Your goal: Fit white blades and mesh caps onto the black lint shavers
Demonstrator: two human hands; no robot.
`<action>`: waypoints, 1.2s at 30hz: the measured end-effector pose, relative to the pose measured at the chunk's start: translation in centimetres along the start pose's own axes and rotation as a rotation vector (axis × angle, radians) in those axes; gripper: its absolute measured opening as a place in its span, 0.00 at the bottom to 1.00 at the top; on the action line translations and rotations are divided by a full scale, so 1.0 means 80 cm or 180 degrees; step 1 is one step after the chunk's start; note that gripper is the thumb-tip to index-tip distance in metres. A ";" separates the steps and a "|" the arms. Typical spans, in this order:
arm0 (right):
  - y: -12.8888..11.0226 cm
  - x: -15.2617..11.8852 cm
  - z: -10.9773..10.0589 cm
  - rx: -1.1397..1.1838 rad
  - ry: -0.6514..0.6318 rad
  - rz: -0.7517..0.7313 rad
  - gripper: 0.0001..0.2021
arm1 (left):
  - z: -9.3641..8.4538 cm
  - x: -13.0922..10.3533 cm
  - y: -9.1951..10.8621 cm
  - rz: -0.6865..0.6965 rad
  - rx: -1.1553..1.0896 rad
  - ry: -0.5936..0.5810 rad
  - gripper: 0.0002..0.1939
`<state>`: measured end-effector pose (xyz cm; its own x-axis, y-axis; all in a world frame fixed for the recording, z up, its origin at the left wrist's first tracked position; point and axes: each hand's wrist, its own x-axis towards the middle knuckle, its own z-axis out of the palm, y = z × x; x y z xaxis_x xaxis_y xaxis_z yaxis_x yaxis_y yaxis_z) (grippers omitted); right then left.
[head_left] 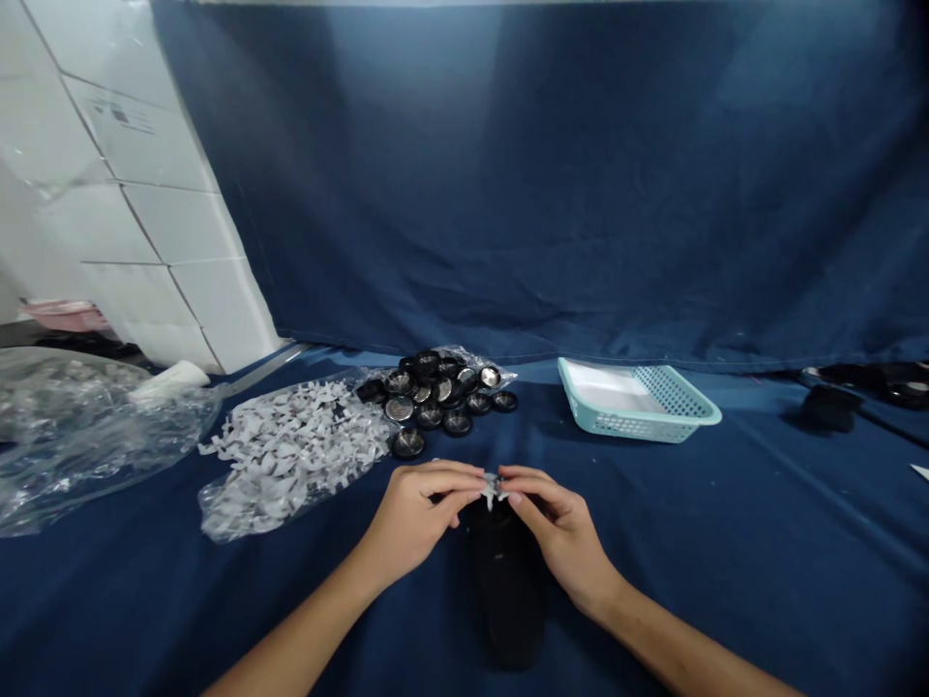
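Note:
Between my two hands is a small light-grey plastic piece point(491, 492) with short prongs. My left hand point(425, 503) pinches its left side with thumb and fingertips. From the other side my right hand point(555, 513) pinches it the same way. Fingertips cover much of the piece. Directly below and behind it lies a long black object point(506, 590) on the cloth; its kind I cannot make out. Beyond my left hand, many similar grey plastic pieces point(301, 450) lie heaped on a clear bag. Round black caps point(430, 414) with shiny insides are piled next to them.
A pale turquoise plastic basket point(639, 424) with white paper inside stands at the back right. Clear plastic bags point(94, 455) lie at the left, before stacked white boxes point(174, 223). A blue cloth curtain point(566, 184) hangs behind. Dark items point(827, 407) sit at the far right.

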<state>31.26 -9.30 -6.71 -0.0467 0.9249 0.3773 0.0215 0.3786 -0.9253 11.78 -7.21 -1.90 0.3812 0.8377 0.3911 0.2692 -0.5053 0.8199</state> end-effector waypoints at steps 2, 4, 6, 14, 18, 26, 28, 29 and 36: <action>0.000 0.000 0.000 0.0021 0.0000 0.0003 0.09 | 0.001 0.000 -0.002 0.0002 0.0021 -0.0006 0.09; 0.000 0.000 0.000 0.0048 -0.0020 0.0013 0.09 | 0.001 -0.001 -0.004 0.0002 0.0050 -0.0009 0.09; 0.000 0.000 0.000 0.0063 -0.0037 0.0024 0.09 | 0.001 -0.001 -0.005 -0.0023 0.0085 -0.0010 0.09; 0.001 -0.001 -0.001 -0.0090 -0.0110 -0.0009 0.09 | 0.000 -0.002 -0.002 -0.0126 0.0179 -0.0064 0.09; 0.002 -0.001 -0.001 -0.0201 -0.0156 -0.0053 0.09 | -0.002 -0.001 -0.003 -0.0114 0.0227 -0.0210 0.09; 0.000 -0.003 0.000 -0.0045 -0.0264 0.0105 0.08 | -0.009 0.001 0.011 0.0035 0.0478 -0.0394 0.08; 0.001 -0.003 -0.001 -0.0026 -0.0272 0.0113 0.08 | -0.011 0.001 0.014 0.0046 0.0529 -0.0428 0.08; 0.001 -0.003 0.000 -0.0017 -0.0286 0.0119 0.08 | -0.011 0.001 0.015 0.0037 0.0546 -0.0455 0.08; -0.003 -0.003 0.001 0.0106 -0.0425 0.0031 0.08 | -0.010 0.002 0.014 0.0044 0.0535 -0.0476 0.07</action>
<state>31.16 -9.58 -6.60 -0.1791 0.9148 0.3621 -0.0105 0.3663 -0.9304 11.45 -7.50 -0.65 0.5094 0.7967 0.3254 0.4017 -0.5545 0.7288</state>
